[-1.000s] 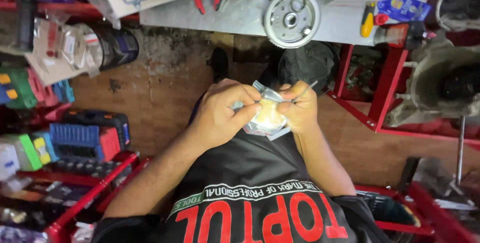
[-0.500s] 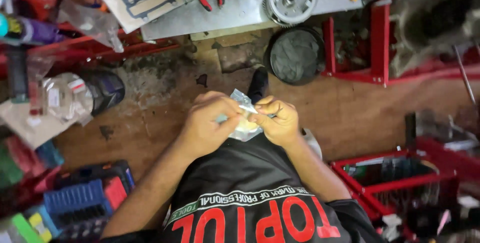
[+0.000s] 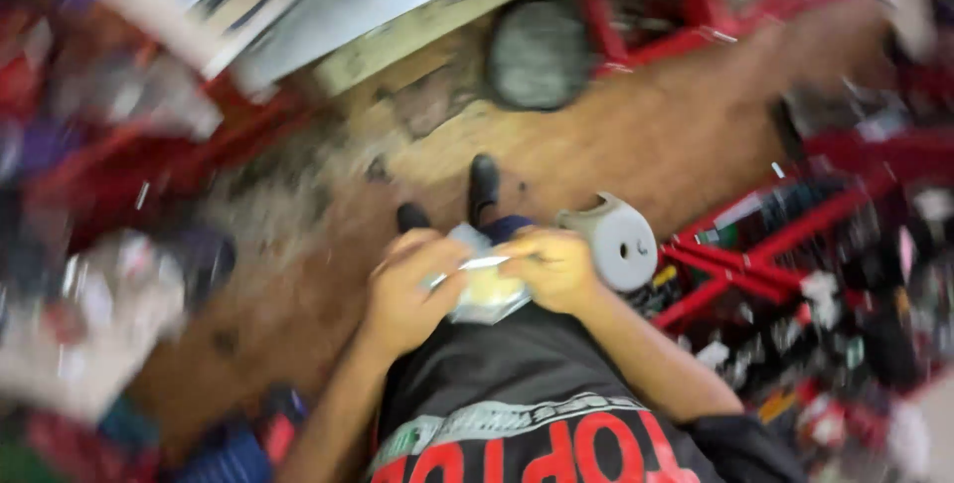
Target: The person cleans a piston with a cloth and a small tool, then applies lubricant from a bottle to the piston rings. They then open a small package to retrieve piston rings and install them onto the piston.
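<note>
Both my hands are held together in front of my chest, gripping a small clear plastic bag [image 3: 485, 292] with something pale yellow inside. My left hand [image 3: 410, 289] pinches the bag's left side, and my right hand [image 3: 556, 266] holds its upper right edge. A thin shiny strip runs between the fingers of the two hands. The frame is blurred by motion, so what the bag holds is unclear. My black shoes [image 3: 483, 185] show on the brown floor below the hands.
A grey round metal part [image 3: 618, 240] lies on the floor right of my right hand. Red metal racks [image 3: 755, 244] with small parts stand at the right. A dark round object [image 3: 537, 51] and a workbench edge [image 3: 417, 36] are ahead. Clutter fills the left.
The view has swung right and down and turned blurry. My hands still hold the bag between them. The grey round part by the red rack has come into sight.
</note>
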